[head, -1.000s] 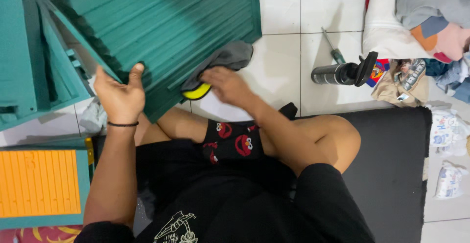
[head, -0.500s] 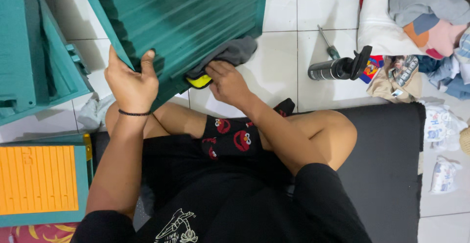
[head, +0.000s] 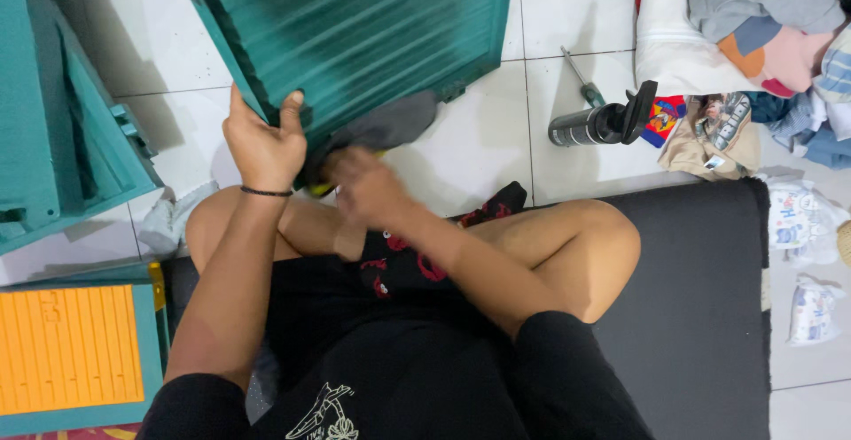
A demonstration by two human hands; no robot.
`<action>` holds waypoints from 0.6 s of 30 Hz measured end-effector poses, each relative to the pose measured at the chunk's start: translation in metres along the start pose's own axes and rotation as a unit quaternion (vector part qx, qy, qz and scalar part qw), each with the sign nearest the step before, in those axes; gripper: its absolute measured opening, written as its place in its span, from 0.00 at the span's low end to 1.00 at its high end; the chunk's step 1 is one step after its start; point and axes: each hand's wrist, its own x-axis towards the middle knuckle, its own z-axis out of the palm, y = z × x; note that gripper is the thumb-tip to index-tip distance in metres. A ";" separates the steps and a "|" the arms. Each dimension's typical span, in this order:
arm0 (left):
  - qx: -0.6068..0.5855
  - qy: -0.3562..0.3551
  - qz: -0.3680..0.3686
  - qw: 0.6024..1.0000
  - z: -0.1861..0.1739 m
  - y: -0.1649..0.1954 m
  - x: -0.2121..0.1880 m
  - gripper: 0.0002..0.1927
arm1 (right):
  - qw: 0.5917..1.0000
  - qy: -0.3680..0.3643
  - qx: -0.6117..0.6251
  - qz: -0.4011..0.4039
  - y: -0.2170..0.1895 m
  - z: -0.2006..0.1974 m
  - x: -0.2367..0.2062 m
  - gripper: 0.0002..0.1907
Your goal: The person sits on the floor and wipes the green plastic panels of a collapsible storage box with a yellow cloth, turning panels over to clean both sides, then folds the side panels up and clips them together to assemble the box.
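The left hand (head: 261,143) grips the near left corner of the teal slatted panel (head: 372,32), fingers closed round its edge, propping it tilted above the white tiled floor (head: 576,15). The right hand (head: 368,187), blurred, presses a grey cloth (head: 390,125) against the panel's near edge; how tightly it holds the cloth, I cannot tell.
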 end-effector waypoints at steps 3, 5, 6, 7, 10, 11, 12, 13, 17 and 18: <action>-0.013 -0.017 -0.017 1.000 0.000 0.006 0.002 0.17 | 0.998 0.031 0.035 -0.047 -0.017 0.008 0.000 0.24; -0.024 -0.043 -0.080 0.996 -0.004 0.008 0.004 0.18 | 0.999 0.025 -0.007 -0.022 0.004 -0.004 -0.005 0.21; -0.021 -0.046 -0.053 0.997 -0.005 0.009 0.004 0.17 | 0.999 0.020 -0.028 -0.011 0.021 -0.013 -0.008 0.20; -0.018 -0.048 -0.026 0.998 -0.005 0.010 0.002 0.16 | 0.999 0.026 -0.025 0.034 0.038 -0.023 -0.014 0.20; -0.024 -0.046 -0.025 0.998 -0.001 0.012 0.000 0.15 | 0.986 0.040 -0.113 0.117 0.084 -0.053 -0.025 0.13; -0.029 -0.046 -0.039 0.998 0.001 0.013 -0.002 0.15 | 0.985 0.046 -0.124 0.113 0.089 -0.054 -0.024 0.13; -0.023 -0.043 -0.057 0.997 0.002 0.014 -0.003 0.15 | 0.983 0.052 -0.135 0.109 0.088 -0.054 -0.022 0.13; -0.018 -0.040 -0.074 0.996 0.004 0.015 -0.004 0.15 | 0.982 0.059 -0.145 0.106 0.081 -0.051 -0.019 0.14; -0.003 -0.015 0.020 1.000 0.003 0.020 -0.001 0.16 | 0.991 0.047 -0.107 0.063 0.025 -0.026 -0.010 0.18; 0.001 -0.018 0.017 1.000 0.001 0.021 0.001 0.16 | 0.994 0.057 -0.082 0.050 0.011 -0.021 -0.011 0.21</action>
